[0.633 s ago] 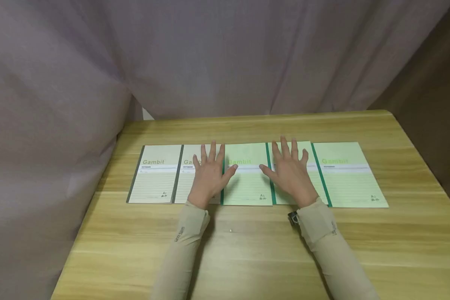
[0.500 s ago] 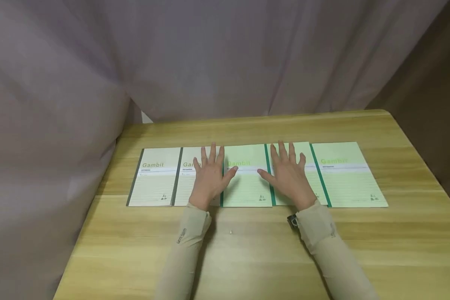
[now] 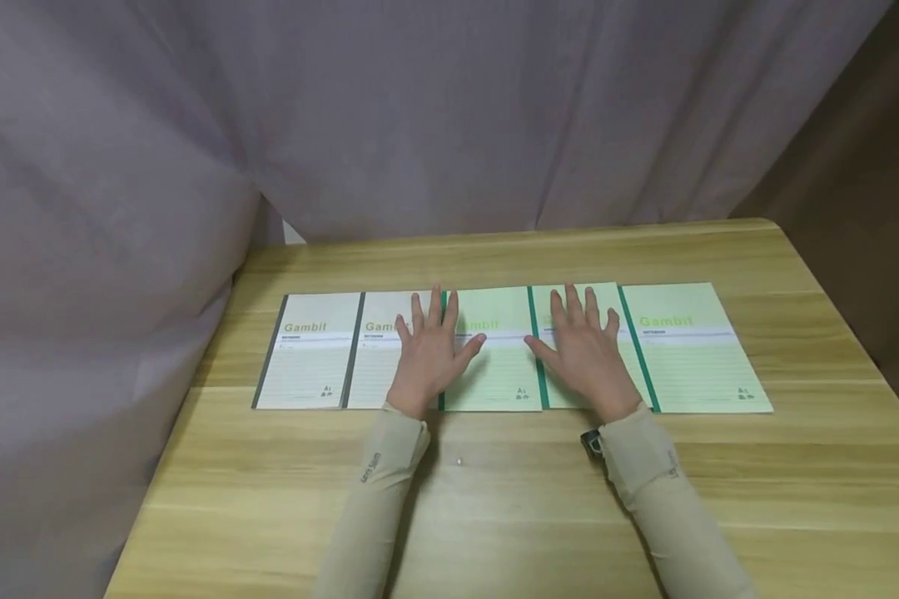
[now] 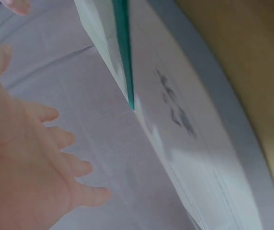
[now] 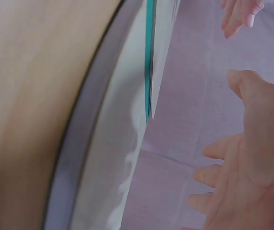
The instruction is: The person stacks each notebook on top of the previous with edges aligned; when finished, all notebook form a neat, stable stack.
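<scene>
Notebooks (image 3: 494, 349) beneath flat left hand (image 3: 429, 353)

head view looks down at the table (image 3: 494, 499); wrist views sit close, sharing notebooks (image 3: 494, 349).

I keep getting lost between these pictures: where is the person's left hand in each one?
Head: the left hand lies flat on the notebooks, left of centre.
Left wrist: it fills the lower left.
Right wrist: probably the fingertips at the top right.
Shared landmark: the grey-purple curtain.
</scene>
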`<action>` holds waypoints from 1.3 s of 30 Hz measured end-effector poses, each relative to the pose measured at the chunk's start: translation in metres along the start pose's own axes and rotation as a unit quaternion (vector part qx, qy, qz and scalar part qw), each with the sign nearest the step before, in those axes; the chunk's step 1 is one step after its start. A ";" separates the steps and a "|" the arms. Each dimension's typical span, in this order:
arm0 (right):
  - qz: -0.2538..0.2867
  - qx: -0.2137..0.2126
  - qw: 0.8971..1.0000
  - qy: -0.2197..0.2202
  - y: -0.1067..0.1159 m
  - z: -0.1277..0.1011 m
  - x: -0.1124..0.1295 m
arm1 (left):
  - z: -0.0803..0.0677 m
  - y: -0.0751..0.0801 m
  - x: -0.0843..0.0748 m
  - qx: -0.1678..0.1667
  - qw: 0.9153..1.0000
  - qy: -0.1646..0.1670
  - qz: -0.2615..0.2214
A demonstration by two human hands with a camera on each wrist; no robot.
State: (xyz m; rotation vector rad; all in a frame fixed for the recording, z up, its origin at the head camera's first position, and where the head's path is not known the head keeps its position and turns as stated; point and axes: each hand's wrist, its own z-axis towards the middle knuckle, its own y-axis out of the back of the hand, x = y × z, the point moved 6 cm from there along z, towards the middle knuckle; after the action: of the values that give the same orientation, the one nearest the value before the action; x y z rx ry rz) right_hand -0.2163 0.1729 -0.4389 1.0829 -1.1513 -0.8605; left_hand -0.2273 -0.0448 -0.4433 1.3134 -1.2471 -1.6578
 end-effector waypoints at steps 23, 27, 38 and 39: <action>0.060 -0.025 0.997 -0.036 0.045 -0.022 -0.046 | 0.008 -0.010 -0.044 0.006 0.999 -0.038 -0.009; 0.070 -0.028 0.996 -0.043 0.052 -0.026 -0.052 | 0.011 -0.012 -0.054 0.013 0.999 -0.045 -0.018; 0.068 -0.039 0.995 -0.062 0.067 -0.038 -0.072 | 0.017 -0.020 -0.080 0.037 0.996 -0.068 -0.051; 0.070 -0.040 0.995 -0.064 0.068 -0.038 -0.074 | 0.017 -0.020 -0.082 0.037 0.995 -0.072 -0.054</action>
State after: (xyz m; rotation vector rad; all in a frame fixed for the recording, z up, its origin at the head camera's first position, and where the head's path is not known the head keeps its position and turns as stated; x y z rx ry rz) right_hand -0.1957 0.2694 -0.3958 0.8812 -1.2733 -0.8675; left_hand -0.2208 0.0409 -0.4356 1.3463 -1.3542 -1.8257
